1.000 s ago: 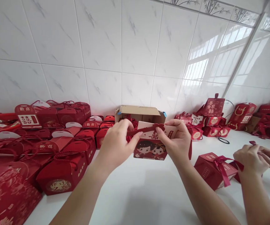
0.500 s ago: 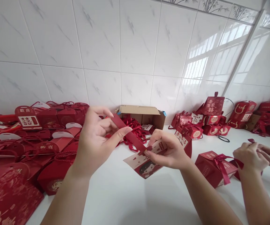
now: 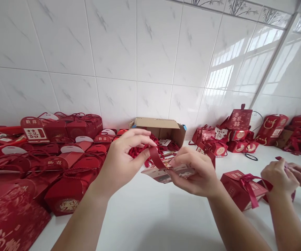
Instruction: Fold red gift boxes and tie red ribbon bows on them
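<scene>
My left hand (image 3: 122, 158) pinches the end of a red ribbon (image 3: 156, 157) between thumb and fingers. The ribbon curls down to a small flat gift box (image 3: 163, 173) printed with a cartoon couple. My right hand (image 3: 194, 170) grips that box from the right and holds it almost level above the white table (image 3: 150, 216). Both hands hover in front of an open cardboard carton (image 3: 160, 127) that stands against the tiled wall with red ribbons spilling out of it.
Many finished red gift boxes (image 3: 69, 188) crowd the left side of the table. More red boxes (image 3: 239, 134) stand at the back right. Another person's hands (image 3: 287, 176) work at the right beside a ribboned red box (image 3: 241, 190).
The box was upright facing me, then tilted, and now lies nearly flat. My left hand pulled the ribbon up and left, then came back closer, curling the ribbon over the box.
</scene>
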The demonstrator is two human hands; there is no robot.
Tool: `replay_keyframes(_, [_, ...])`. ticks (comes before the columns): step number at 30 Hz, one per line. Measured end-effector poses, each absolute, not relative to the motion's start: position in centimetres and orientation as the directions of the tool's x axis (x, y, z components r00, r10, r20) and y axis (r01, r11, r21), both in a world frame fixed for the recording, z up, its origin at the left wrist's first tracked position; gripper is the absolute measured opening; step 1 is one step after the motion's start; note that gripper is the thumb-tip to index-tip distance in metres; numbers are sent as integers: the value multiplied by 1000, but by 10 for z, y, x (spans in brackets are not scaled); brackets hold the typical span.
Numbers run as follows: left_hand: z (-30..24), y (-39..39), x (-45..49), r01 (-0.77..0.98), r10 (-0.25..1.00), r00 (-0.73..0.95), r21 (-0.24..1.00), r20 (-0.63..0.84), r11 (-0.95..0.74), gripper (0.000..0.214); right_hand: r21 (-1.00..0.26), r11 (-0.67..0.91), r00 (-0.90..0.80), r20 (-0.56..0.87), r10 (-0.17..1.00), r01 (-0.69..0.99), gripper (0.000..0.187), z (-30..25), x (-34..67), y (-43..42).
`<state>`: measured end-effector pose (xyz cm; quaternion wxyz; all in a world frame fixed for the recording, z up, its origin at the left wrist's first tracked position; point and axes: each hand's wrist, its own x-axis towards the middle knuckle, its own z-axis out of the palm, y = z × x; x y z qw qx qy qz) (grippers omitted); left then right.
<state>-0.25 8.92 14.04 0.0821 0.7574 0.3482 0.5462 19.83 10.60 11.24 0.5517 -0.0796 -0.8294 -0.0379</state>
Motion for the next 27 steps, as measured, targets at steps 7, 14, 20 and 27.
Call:
replay_keyframes(7, [142, 77, 10, 122, 755, 107, 745, 647, -655, 8, 48, 984, -307, 952, 7, 171, 25, 111, 196, 106])
replay_keyframes(14, [144, 73, 12, 47, 777, 208, 788, 593, -614, 6, 112, 975, -286, 957, -54, 191, 26, 115, 193, 103])
replay_keyframes(20, [144, 72, 9, 74, 746, 228, 752, 626, -654, 4, 109, 973, -289, 956, -46, 203, 25, 115, 194, 103])
replay_keyframes(27, [144, 72, 7, 143, 697, 325, 695, 639, -704, 6, 123, 969, -267, 962, -62, 216, 29, 113, 196, 107])
